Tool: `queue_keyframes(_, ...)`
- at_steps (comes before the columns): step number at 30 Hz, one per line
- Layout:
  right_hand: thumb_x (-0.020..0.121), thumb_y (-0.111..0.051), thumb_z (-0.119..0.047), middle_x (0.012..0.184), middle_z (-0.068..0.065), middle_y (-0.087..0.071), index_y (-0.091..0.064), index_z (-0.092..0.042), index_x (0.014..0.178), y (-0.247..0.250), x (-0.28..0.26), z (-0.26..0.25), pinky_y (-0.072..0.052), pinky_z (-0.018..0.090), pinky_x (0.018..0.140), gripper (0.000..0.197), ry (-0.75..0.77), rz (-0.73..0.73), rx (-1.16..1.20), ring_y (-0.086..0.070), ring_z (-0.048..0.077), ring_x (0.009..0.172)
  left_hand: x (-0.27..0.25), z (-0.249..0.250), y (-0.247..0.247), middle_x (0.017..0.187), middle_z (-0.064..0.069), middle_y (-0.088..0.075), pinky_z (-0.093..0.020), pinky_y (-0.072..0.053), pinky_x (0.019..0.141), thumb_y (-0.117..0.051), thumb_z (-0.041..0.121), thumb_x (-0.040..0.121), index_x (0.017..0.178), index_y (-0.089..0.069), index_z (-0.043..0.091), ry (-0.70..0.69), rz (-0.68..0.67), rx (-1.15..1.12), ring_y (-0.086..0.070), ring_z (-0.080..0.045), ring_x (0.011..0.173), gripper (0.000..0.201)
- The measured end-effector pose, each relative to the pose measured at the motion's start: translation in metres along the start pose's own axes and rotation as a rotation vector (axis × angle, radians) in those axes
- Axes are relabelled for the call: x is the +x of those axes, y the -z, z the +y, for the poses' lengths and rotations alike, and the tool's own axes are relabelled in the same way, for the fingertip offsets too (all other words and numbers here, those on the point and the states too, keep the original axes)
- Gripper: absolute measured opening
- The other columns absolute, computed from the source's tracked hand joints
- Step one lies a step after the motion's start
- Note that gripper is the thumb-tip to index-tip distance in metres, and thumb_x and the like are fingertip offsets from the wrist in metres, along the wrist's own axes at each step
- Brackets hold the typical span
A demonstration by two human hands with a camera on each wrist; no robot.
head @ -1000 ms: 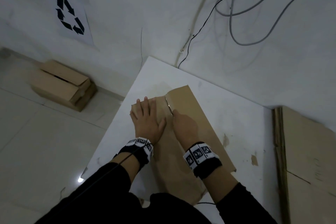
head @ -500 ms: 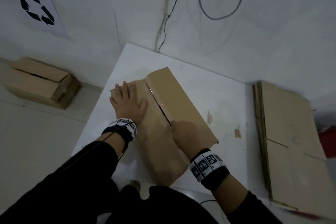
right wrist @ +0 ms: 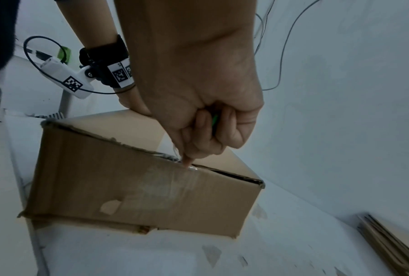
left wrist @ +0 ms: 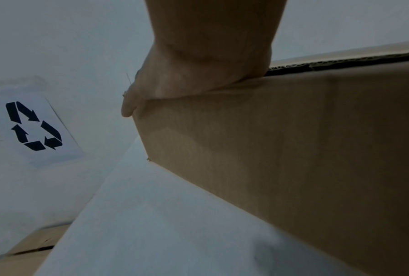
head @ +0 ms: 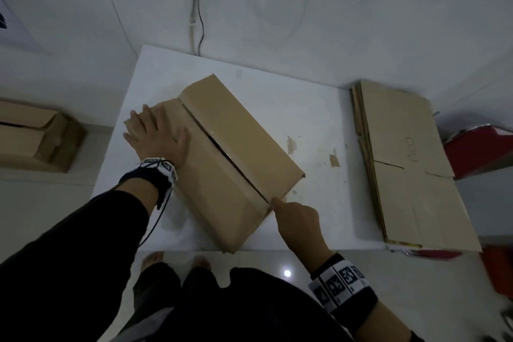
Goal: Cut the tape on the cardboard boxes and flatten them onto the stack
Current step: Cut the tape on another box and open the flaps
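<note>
The left hand (head: 159, 139) lies flat, fingers spread, pressing the far end of the cardboard box (head: 244, 141) on the white desk (head: 313, 108). The right hand (head: 298, 219) is clenched round a small cutter, barely visible, its tip at the box's near seam edge, where clear tape (right wrist: 170, 184) runs down; the flattened stack (head: 410, 164) lies to its right

Cardboard box (head: 222, 153): brown, centre frame, lying diagonally, top seam slit open, clear tape (right wrist: 173, 184) on end. Flattened stack (head: 410, 164): right edge.
</note>
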State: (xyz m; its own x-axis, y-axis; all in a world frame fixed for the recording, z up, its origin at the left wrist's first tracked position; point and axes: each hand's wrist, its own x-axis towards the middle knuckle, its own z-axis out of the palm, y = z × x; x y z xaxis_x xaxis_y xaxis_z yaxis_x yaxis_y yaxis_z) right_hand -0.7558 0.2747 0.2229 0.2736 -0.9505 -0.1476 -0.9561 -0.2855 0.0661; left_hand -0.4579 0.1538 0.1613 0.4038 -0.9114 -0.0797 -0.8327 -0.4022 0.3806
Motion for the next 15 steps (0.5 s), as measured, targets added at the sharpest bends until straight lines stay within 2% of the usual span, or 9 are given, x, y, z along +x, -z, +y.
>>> queue_keyframes(2,0.053,-0.081,0.001,0.045,-0.009,-0.012,-0.074,-0.023,0.086,-0.003,-0.008,0.006,0.007,0.015,0.046,0.041,-0.039,0.029,0.015,-0.009,0.007,0.034,-0.001,0.0,0.001,0.161,-0.01,-0.001,-0.065,-0.006,0.113,-0.035,0.056,0.093,0.153,-0.006,0.019,-0.003,-0.001,0.002,0.005,-0.036,0.147,0.077)
queue_keyframes(4,0.056,-0.085,-0.005,0.046,-0.009,-0.003,-0.07,-0.023,0.078,0.003,-0.018,0.012,0.006,0.016,0.043,0.032,-0.057,0.008,-0.012,-0.003,0.006,0.035,0.0,0.0,0.002,0.161,-0.011,-0.002,-0.065,-0.005,0.113,-0.035,0.055,0.094,0.153,-0.007,0.018,-0.014,-0.01,0.008,0.004,-0.037,0.146,0.076)
queue_keyframes(5,0.062,-0.084,-0.01,0.047,-0.009,-0.003,-0.064,-0.022,0.073,0.005,-0.025,0.016,0.003,0.017,0.041,0.026,-0.058,-0.03,-0.044,-0.004,0.006,0.035,-0.001,0.0,0.003,0.161,-0.012,-0.002,-0.066,-0.005,0.113,-0.035,0.055,0.094,0.153,-0.007,0.017,-0.019,-0.014,0.018,0.004,-0.038,0.146,0.076)
queue_keyframes(7,0.09,-0.064,-0.02,0.048,-0.005,-0.026,-0.051,-0.02,0.078,0.004,-0.037,0.032,-0.014,0.023,0.038,0.018,-0.099,-0.119,-0.07,-0.026,0.009,0.037,-0.002,0.002,0.004,0.16,-0.016,-0.003,-0.067,-0.002,0.112,-0.035,0.053,0.095,0.153,-0.01,0.012,-0.025,-0.008,0.048,0.003,-0.041,0.146,0.075)
queue_keyframes(9,0.104,-0.04,-0.027,0.06,-0.003,-0.049,-0.046,-0.018,0.084,0.007,-0.042,0.044,-0.031,0.025,0.043,0.022,-0.229,-0.085,0.134,-0.047,0.013,0.048,-0.008,0.007,0.006,0.159,-0.021,-0.006,-0.065,0.001,0.112,-0.037,0.044,0.098,0.152,-0.014,0.005,-0.087,0.022,0.066,-0.001,-0.043,0.145,0.07)
queue_keyframes(10,0.105,-0.038,-0.027,0.064,-0.003,-0.053,-0.047,-0.017,0.084,0.006,-0.04,0.047,-0.035,0.026,0.046,0.025,-0.3,-0.011,0.311,-0.05,0.014,0.053,-0.015,0.012,0.006,0.157,-0.022,-0.012,-0.062,-0.001,0.113,-0.038,0.039,0.099,0.151,-0.017,0.005,-0.201,0.024,0.068,-0.007,-0.043,0.144,0.066)
queue_keyframes(12,0.104,-0.04,-0.023,0.071,-0.002,-0.054,-0.051,-0.015,0.083,0.003,-0.027,0.046,-0.035,0.025,0.051,0.025,-0.379,0.172,0.603,-0.05,0.014,0.061,-0.035,0.025,0.005,0.142,-0.017,-0.039,-0.054,-0.016,0.109,-0.039,0.037,0.096,0.143,-0.038,0.015,-0.609,-0.018,-0.009,-0.031,-0.041,0.134,0.052)
queue_keyframes(13,0.104,-0.041,-0.021,0.073,-0.002,-0.053,-0.052,-0.015,0.084,0.002,-0.018,0.041,-0.034,0.023,0.054,0.025,-0.367,0.24,0.681,-0.05,0.014,0.065,-0.048,0.033,0.005,0.131,-0.012,-0.048,-0.049,-0.022,0.105,-0.04,0.042,0.092,0.133,-0.048,0.021,-0.816,-0.063,-0.052,-0.04,-0.036,0.127,0.047)
queue_keyframes(15,0.105,-0.04,-0.023,0.078,-0.001,-0.054,-0.056,-0.014,0.091,-0.003,-0.003,0.024,-0.037,0.022,0.059,0.024,-0.319,0.285,0.8,-0.05,0.014,0.071,-0.076,0.049,0.003,0.122,-0.005,-0.051,-0.04,-0.025,0.1,-0.038,0.057,0.09,0.12,-0.056,0.026,-1.071,-0.207,-0.028,-0.044,-0.025,0.119,0.047)
